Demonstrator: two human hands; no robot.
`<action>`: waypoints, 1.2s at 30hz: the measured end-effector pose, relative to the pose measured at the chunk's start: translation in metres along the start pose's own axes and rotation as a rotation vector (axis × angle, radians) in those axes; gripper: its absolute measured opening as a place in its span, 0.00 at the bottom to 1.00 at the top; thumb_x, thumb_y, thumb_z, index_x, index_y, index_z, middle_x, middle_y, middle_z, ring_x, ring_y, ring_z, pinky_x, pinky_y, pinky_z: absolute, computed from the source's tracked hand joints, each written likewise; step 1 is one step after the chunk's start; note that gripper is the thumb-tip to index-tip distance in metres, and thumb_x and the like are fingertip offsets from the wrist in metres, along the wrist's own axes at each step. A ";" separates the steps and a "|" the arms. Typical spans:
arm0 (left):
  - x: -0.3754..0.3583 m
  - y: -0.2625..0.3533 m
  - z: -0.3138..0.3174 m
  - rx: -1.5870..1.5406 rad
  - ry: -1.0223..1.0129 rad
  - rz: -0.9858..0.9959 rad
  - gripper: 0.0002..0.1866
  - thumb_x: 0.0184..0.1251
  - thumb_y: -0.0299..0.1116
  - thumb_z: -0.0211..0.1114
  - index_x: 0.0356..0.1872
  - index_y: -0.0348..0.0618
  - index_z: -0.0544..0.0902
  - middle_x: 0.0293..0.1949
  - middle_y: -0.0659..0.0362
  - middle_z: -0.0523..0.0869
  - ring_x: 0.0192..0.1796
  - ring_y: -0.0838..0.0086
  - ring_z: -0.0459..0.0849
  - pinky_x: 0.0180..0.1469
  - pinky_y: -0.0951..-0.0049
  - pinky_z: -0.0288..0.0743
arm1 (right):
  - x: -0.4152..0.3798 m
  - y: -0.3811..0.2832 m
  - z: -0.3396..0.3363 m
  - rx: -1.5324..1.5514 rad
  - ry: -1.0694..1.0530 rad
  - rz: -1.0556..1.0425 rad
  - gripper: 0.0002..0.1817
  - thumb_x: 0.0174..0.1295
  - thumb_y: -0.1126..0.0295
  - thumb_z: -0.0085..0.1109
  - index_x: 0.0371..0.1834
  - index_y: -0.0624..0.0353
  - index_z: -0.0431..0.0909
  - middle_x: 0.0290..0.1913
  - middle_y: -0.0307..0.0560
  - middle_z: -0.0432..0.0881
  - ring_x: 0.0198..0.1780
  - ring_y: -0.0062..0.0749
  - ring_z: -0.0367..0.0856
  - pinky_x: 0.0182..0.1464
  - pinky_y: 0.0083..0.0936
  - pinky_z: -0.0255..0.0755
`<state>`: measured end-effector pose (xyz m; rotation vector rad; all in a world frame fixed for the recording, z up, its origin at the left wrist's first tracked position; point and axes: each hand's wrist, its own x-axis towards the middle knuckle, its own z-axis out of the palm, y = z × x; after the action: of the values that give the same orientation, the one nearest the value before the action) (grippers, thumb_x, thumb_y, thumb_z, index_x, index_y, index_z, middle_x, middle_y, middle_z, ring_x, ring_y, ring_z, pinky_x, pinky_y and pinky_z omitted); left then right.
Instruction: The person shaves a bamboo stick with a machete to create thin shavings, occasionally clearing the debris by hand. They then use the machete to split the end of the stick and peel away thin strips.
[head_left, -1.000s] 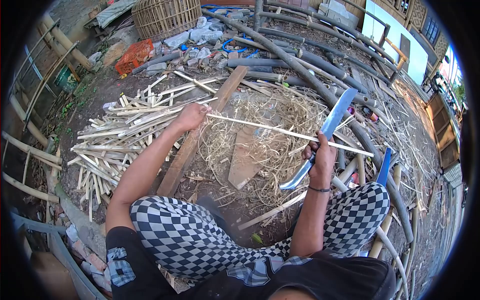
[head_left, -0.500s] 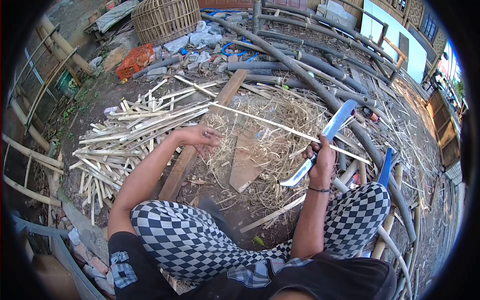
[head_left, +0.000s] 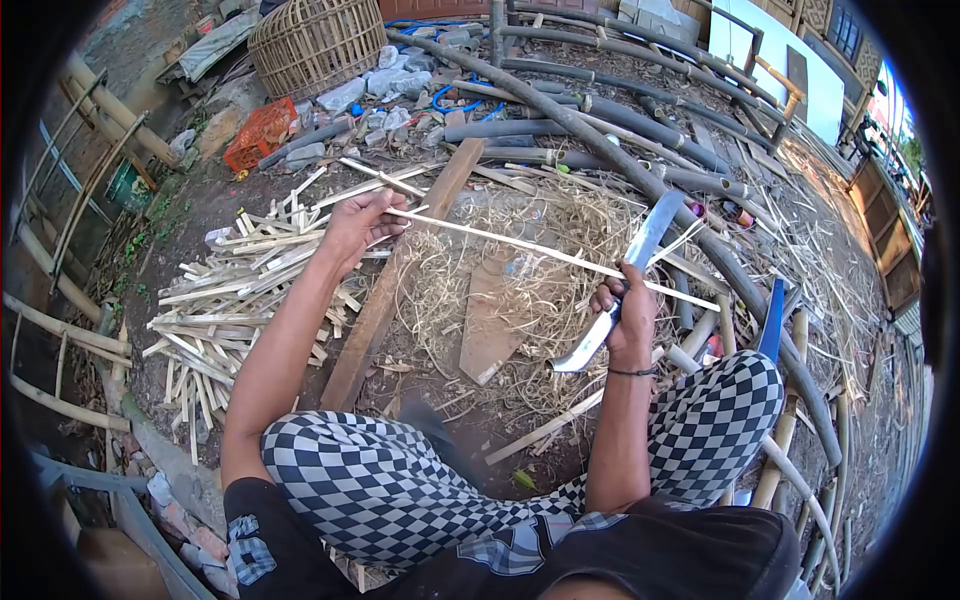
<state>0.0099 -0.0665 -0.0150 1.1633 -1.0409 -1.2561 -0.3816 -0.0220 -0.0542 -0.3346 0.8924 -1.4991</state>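
A long thin bamboo strip stretches slantwise between my hands. My left hand is closed on its far left end, above the edge of a pile of cut strips. Closed around a large machete, my right hand has its thumb against the strip, whose other end sticks out to the right. The broad shiny blade points up and away, and its curved lower end comes out below my fist. Beneath the strip lie curly shavings and a flat board.
A wooden plank lies beside the strip pile. Dark bamboo poles run across the back and right. Farther off are a woven basket, an orange crate and plastic bottles. A blue blade-like piece stands by my right knee.
My left hand has moved up and left from beside the plank and closed on the strip's end. My right hand still holds the machete and strip, shifted slightly left.
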 end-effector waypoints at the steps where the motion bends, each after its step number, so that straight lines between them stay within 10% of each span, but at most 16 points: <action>1: 0.002 -0.001 -0.001 0.002 -0.005 -0.002 0.15 0.77 0.37 0.63 0.49 0.32 0.84 0.43 0.53 0.88 0.38 0.71 0.89 0.43 0.72 0.88 | -0.001 0.000 0.000 0.003 0.004 -0.002 0.08 0.76 0.66 0.50 0.48 0.59 0.68 0.21 0.33 0.63 0.17 0.24 0.64 0.22 0.28 0.63; 12: 0.039 -0.024 -0.137 0.786 0.558 0.042 0.14 0.73 0.37 0.67 0.30 0.36 0.88 0.23 0.58 0.87 0.21 0.79 0.84 0.24 0.76 0.82 | -0.031 -0.015 0.020 -0.037 -0.157 -0.108 0.08 0.75 0.67 0.54 0.46 0.55 0.66 0.20 0.33 0.63 0.14 0.21 0.65 0.14 0.24 0.62; 13: 0.037 -0.021 -0.158 0.842 0.550 -0.028 0.09 0.68 0.32 0.72 0.40 0.35 0.89 0.26 0.57 0.88 0.23 0.78 0.85 0.25 0.76 0.84 | -0.032 -0.020 0.018 -0.045 -0.145 -0.146 0.08 0.75 0.65 0.54 0.44 0.54 0.66 0.20 0.33 0.62 0.14 0.22 0.65 0.15 0.25 0.64; 17: -0.002 0.007 -0.079 0.808 0.047 -0.191 0.41 0.55 0.21 0.78 0.72 0.43 0.72 0.57 0.50 0.85 0.46 0.73 0.89 0.36 0.74 0.89 | -0.012 -0.007 0.010 -0.005 -0.143 -0.134 0.12 0.74 0.62 0.58 0.47 0.52 0.64 0.21 0.34 0.63 0.15 0.26 0.67 0.19 0.29 0.68; 21: -0.019 0.025 0.003 0.344 -0.619 -0.225 0.40 0.64 0.39 0.76 0.75 0.42 0.67 0.65 0.50 0.80 0.54 0.62 0.88 0.52 0.63 0.87 | 0.000 0.011 0.012 0.168 -0.131 0.035 0.11 0.77 0.60 0.52 0.44 0.55 0.69 0.20 0.31 0.61 0.16 0.21 0.62 0.21 0.26 0.63; 29: -0.039 0.065 0.057 0.123 -0.401 0.271 0.16 0.78 0.38 0.60 0.53 0.35 0.85 0.50 0.51 0.89 0.51 0.62 0.90 0.48 0.65 0.88 | 0.018 0.056 0.011 0.383 -0.333 0.305 0.14 0.81 0.56 0.46 0.40 0.52 0.67 0.20 0.28 0.62 0.16 0.15 0.60 0.20 0.20 0.60; 34: -0.053 0.093 0.064 0.261 -0.158 0.422 0.14 0.80 0.36 0.57 0.50 0.32 0.80 0.44 0.46 0.88 0.41 0.61 0.92 0.43 0.65 0.91 | 0.011 0.099 0.010 0.201 -0.375 0.491 0.43 0.64 0.18 0.29 0.40 0.53 0.67 0.20 0.32 0.61 0.18 0.27 0.63 0.23 0.28 0.61; 36: -0.056 0.103 0.061 0.300 -0.147 0.424 0.14 0.81 0.36 0.56 0.51 0.32 0.78 0.44 0.46 0.88 0.41 0.61 0.92 0.43 0.65 0.91 | 0.015 0.118 -0.001 0.194 -0.284 0.547 0.36 0.70 0.25 0.33 0.38 0.51 0.65 0.19 0.32 0.61 0.18 0.26 0.62 0.23 0.29 0.62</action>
<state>-0.0394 -0.0186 0.0976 1.0077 -1.5344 -0.8777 -0.3008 -0.0237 -0.1419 -0.1373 0.5458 -0.9886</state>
